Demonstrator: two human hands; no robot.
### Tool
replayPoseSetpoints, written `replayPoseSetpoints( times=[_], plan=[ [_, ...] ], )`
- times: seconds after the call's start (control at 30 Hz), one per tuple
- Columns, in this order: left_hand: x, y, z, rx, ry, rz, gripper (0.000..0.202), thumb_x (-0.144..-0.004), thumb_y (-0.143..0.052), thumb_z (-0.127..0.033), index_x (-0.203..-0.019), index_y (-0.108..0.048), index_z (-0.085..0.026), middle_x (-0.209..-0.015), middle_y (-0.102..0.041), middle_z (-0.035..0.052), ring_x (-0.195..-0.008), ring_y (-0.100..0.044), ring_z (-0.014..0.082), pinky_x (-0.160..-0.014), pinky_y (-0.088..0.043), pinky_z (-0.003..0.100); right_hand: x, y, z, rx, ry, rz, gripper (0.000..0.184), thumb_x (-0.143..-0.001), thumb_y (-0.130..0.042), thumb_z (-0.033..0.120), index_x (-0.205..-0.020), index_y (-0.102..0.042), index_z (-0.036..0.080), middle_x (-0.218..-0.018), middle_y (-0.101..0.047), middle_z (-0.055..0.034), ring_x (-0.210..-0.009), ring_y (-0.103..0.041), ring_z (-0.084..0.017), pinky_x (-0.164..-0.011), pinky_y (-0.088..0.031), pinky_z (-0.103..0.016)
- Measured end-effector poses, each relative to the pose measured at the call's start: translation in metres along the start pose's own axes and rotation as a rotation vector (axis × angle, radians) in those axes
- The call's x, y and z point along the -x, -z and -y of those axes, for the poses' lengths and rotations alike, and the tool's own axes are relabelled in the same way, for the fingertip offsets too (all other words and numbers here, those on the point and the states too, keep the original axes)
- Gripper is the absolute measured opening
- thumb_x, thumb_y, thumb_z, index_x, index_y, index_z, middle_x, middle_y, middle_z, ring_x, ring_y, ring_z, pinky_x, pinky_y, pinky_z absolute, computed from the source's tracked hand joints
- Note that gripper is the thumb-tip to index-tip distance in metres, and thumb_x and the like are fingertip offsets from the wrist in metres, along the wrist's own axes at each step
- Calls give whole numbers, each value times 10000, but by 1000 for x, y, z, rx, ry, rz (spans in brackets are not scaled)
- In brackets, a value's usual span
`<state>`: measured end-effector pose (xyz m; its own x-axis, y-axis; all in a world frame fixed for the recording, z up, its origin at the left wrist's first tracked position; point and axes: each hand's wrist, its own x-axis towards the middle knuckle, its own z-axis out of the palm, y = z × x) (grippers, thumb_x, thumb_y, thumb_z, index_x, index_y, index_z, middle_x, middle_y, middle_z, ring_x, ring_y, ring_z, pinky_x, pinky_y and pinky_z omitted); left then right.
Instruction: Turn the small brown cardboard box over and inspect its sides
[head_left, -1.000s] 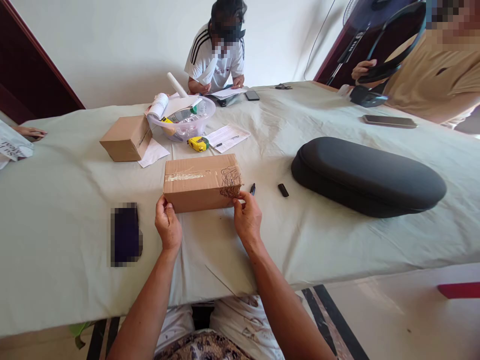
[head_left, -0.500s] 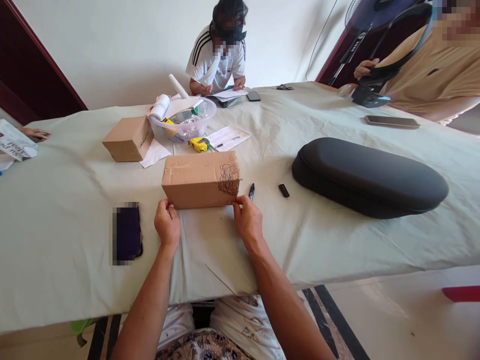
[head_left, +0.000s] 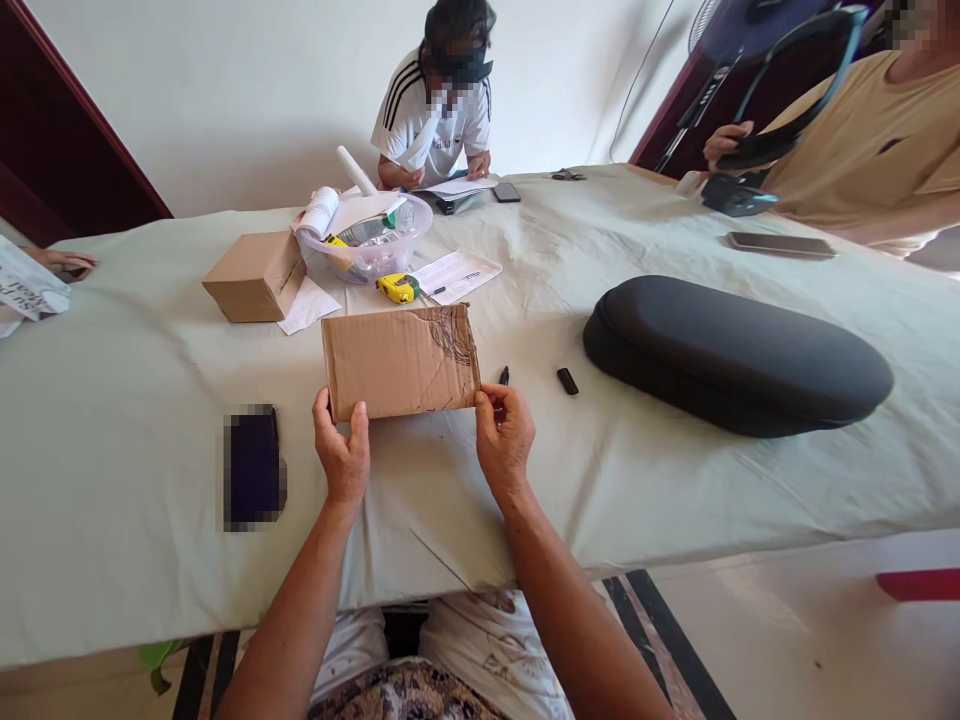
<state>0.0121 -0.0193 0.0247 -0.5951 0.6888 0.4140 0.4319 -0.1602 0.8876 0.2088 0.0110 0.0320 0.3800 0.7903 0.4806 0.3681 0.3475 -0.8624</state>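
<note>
A brown cardboard box [head_left: 397, 365] is tilted in front of me, one broad face turned up toward my view. Dark looping scribbles mark its upper right corner. My left hand [head_left: 343, 450] grips the lower left corner, thumb on the near face. At the lower right corner, my right hand [head_left: 505, 435] pinches the box edge between thumb and fingers. Just beyond my right hand lies a black marker [head_left: 504, 376], partly hidden by the fingers. Its black cap [head_left: 568, 381] rests apart, farther right.
A long black case [head_left: 739, 355] lies on the right. Behind are another cardboard box [head_left: 251, 280], a plastic basin [head_left: 367, 262] of items, a yellow tape measure [head_left: 398, 288] and papers. A dark pixelated object [head_left: 253, 468] lies left. Two people are across the table; another hand shows at left.
The box has been tipped, so a different, flatter-looking face now shows toward me. My left hand has opened around its corner with the thumb in front; my right hand shifted slightly right.
</note>
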Motion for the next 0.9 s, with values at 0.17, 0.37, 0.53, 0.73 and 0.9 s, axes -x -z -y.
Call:
replayPoseSetpoints(
  times=[0.17,0.37,0.53,0.73,0.9],
  plan=[
    [6,-5,0,-46,-23,16,880,-761,-744,-583,-1438,-402,-137,-1428,-535,233,-1330,-550,328,-1127,-438,472,3,-3,-3,72,23,11,144,-902,-566,350,-923,-616,216,-775,-549,14,-688,-538,-148,-607,-451,-281],
    [12,-9,-4,-139,-102,28,1085,-687,-797,-640,-1495,-316,-97,-1491,-455,279,-1440,-441,378,-1194,-367,522,16,-12,-6,289,131,-23,595,-728,-776,592,-1119,-528,218,-951,-557,-36,-825,-553,-202,-725,-509,-365],
    [17,-12,-6,-208,-116,-2,1140,-668,-800,-667,-1502,-289,-80,-1478,-452,302,-1436,-440,400,-1195,-352,557,21,-16,-6,339,132,-11,801,-648,-801,700,-1194,-481,210,-1029,-559,-79,-892,-559,-238,-771,-521,-410],
    [19,-13,-7,-191,-86,-8,1108,-685,-804,-629,-1502,-293,-83,-1488,-438,297,-1436,-435,399,-1198,-346,558,20,-14,-6,273,94,-4,718,-682,-805,655,-1163,-500,218,-1014,-558,-63,-865,-544,-221,-768,-517,-401],
    [17,-10,-7,-142,-58,-7,1058,-718,-772,-643,-1508,-312,-111,-1503,-442,272,-1447,-428,379,-1206,-340,535,17,-13,-7,178,89,-14,510,-785,-746,580,-1096,-546,229,-935,-563,-26,-790,-545,-192,-716,-514,-373]
  ],
)
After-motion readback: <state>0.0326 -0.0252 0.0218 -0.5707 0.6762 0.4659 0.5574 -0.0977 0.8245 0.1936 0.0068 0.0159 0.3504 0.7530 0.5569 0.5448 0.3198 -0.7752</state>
